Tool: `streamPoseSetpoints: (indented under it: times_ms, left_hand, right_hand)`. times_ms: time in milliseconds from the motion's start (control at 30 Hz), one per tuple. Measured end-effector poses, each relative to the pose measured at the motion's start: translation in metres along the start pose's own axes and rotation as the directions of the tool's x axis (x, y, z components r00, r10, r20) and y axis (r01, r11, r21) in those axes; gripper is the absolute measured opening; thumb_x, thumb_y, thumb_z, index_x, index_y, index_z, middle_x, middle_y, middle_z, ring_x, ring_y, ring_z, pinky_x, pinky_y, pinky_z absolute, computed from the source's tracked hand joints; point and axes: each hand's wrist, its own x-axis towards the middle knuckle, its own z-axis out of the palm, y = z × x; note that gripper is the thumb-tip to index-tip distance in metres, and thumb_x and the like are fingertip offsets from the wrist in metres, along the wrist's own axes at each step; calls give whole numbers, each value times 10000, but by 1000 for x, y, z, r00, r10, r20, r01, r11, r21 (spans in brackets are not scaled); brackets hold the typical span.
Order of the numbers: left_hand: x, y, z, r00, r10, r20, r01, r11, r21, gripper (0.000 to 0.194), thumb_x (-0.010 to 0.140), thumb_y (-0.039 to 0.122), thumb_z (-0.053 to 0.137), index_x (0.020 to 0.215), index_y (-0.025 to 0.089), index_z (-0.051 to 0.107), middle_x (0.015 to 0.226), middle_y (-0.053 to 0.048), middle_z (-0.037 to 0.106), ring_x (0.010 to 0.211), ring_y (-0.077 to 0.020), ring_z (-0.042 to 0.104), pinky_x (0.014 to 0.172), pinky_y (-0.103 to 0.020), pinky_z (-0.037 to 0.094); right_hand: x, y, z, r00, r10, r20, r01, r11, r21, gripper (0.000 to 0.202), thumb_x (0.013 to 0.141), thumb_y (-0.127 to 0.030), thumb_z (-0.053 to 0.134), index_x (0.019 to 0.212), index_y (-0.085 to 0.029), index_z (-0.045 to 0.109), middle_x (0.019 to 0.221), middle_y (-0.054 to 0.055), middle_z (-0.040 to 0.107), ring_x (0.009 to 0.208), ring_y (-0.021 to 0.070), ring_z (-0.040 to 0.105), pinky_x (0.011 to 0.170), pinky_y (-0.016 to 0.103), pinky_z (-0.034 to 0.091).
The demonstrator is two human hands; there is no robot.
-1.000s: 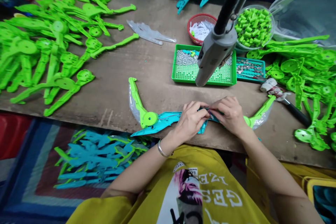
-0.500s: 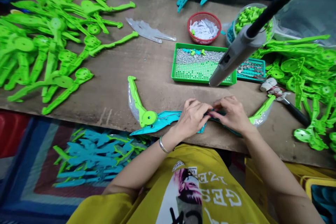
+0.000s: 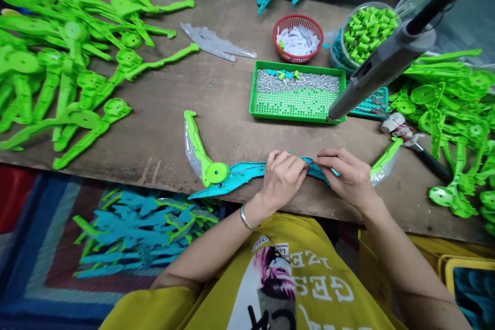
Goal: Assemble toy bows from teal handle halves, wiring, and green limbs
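Brown board makes up the worktop (image 3: pixel 162 113), which stretches across most of the frame. A left-hand heap of green parts (image 3: pixel 73 59) fills the upper left and a right-hand heap of green parts (image 3: pixel 436 108) lies at the right edge; both probably sit out at the sides to leave the middle for handling. The blue frame (image 3: pixel 243 176) lies lengthwise along the near edge at lower centre — likely so that the board bears its weight and the fingers are free. The screwdriver (image 3: pixel 371 69) hangs slanting at upper right, presumably to stay within reach, its tip near the green tray (image 3: pixel 294 105).

The left hand (image 3: pixel 284 175) is curled over the middle of the blue frame, fingers bent and closed on it, seemingly as a steadying grip. The right hand (image 3: pixel 346 172) is just beside it, thumb and fingertips drawn close together over the same piece; whether they pinch anything I cannot tell. So the blue frame runs beneath both hands, its left end well clear of them. Between the fingertips shows a thin dark-red wire (image 3: pixel 310 163).
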Motion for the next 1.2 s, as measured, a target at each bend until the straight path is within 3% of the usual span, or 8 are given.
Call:
streamPoseSetpoints:
  times_ms: [200, 433, 733, 933, 1200]
  left_hand:
    - [-5, 4, -3, 998, 53, 17, -54, 998, 45, 228, 996, 161, 502, 846, 202, 669, 785, -14, 732, 773, -168, 623, 849, -356, 418]
    - [-8, 4, -6, 999, 28, 25, -27, 999, -34, 125, 981, 285, 598, 943, 215, 695, 895, -9, 772, 889, -188, 655, 1005, -407, 401]
    - [-5, 3, -2, 996, -76, 40, 81, 986, -144, 108, 967, 271, 630, 933, 222, 721, 886, 0, 781, 867, -187, 649, 858, -373, 446]
    - [-7, 1, -2, 996, 11, 93, -3, 997, -80, 210, 1011, 198, 509, 1001, 201, 719, 910, -42, 758, 876, -197, 623, 806, -353, 475]
    - [-6, 1, -6, 965, 164, 203, -177, 983, 48, 284, 1022, 134, 408, 1013, 139, 692, 900, -75, 667, 900, -212, 563, 896, -341, 508]
  right_hand:
    - [2, 2, 9, 996, 92, -9, -92, 996, 22, 185, 943, -119, 565, 989, -242, 695, 929, 48, 744, 868, 182, 721, 788, 318, 587]
    - [5, 4, 11, 998, 61, 27, -61, 998, -10, 215, 914, -79, 560, 998, -212, 706, 932, 70, 702, 849, 176, 703, 757, 301, 586]
    - [2, 7, 13, 998, 22, 51, -22, 1000, -6, 350, 897, -48, 528, 1154, -221, 692, 1024, 95, 688, 929, 199, 698, 794, 351, 610]
    - [-2, 14, 19, 999, 17, 36, -16, 999, -35, 261, 968, -142, 549, 1140, -227, 726, 1001, 91, 702, 903, 183, 711, 801, 313, 622]
    - [-2, 15, 21, 997, 20, 78, -19, 1000, -12, 237, 979, -174, 553, 1086, -227, 758, 1014, 84, 763, 915, 194, 740, 818, 329, 630]
